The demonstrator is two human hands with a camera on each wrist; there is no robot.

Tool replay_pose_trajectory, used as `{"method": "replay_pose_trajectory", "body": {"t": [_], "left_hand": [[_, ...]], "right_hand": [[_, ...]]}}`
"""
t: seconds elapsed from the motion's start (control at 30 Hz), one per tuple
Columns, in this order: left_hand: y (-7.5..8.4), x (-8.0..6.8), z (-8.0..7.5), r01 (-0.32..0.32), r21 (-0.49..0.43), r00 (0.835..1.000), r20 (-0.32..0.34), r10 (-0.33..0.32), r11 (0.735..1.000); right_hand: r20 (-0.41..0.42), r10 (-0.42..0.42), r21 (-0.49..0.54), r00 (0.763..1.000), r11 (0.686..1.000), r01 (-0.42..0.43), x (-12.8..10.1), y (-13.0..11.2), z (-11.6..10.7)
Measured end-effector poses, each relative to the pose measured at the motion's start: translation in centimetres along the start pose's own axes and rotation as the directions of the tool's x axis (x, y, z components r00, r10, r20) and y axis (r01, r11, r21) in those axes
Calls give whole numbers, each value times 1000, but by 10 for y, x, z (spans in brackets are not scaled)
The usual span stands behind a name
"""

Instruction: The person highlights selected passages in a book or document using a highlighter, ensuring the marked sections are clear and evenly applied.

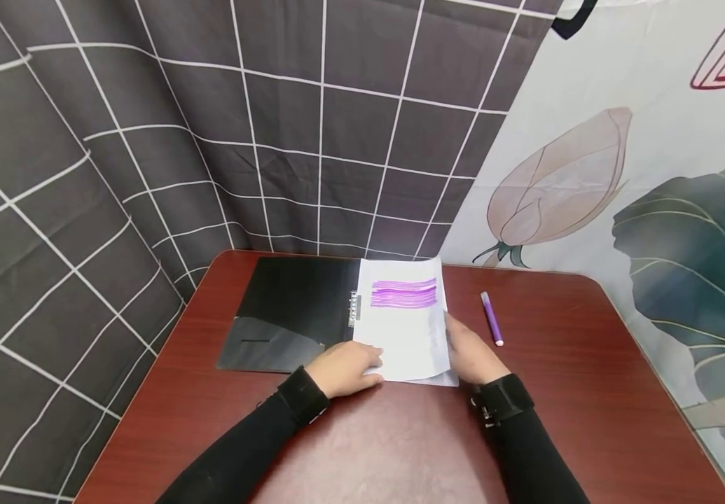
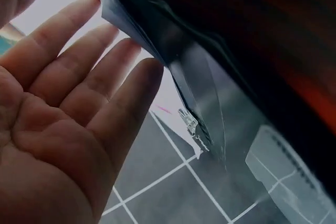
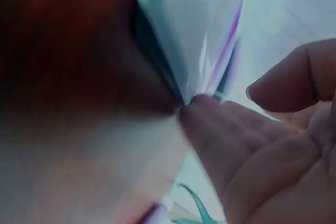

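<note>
A white stack of paper with purple strokes across its top lies in an open black folder on the table. My left hand rests flat on the stack's near left corner. In the left wrist view its fingers are straight and touch the folder edge. My right hand sits at the stack's right edge, where the top sheet curls up a little. In the right wrist view the thumb touches the fanned sheet edges, with the forefinger apart from them.
A purple marker lies on the red-brown table just right of the paper. The folder's metal clip runs along the paper's left side. Checked and floral curtains hang close behind the table.
</note>
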State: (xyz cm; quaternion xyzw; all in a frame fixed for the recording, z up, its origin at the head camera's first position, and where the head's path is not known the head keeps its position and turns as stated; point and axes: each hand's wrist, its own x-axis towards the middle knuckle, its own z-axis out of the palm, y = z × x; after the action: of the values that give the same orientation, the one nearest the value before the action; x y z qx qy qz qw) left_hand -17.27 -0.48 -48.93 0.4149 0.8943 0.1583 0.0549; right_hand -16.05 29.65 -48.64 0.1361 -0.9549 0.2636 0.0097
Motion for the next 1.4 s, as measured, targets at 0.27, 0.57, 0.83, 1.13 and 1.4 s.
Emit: {"method": "replay_pose_trajectory", "body": {"t": [0.27,0.57,0.83,1.13,1.4], "left_hand": [[2,6,-1,2,89,1000,-11,-1,996],[-16,15,1,-53,-16,993,-110,51,998],[-73,-29,-42,456,-4,849,-298,-436,890],[-189,-84,-33,767,-98,614,-175,-770,634],[-255,-105,-24,762,-158,635,-13,-773,629]], "right_hand": [[-118,51,-19,992,998,-54,2,-9,-17],[160,33,-161,987,987,-7,-7,-14,-3],[173,58,-155,983,987,-31,-5,-18,4],[183,54,-158,982,987,-25,-5,-22,6],[182,73,-143,981,989,-47,-2,-19,9]]}}
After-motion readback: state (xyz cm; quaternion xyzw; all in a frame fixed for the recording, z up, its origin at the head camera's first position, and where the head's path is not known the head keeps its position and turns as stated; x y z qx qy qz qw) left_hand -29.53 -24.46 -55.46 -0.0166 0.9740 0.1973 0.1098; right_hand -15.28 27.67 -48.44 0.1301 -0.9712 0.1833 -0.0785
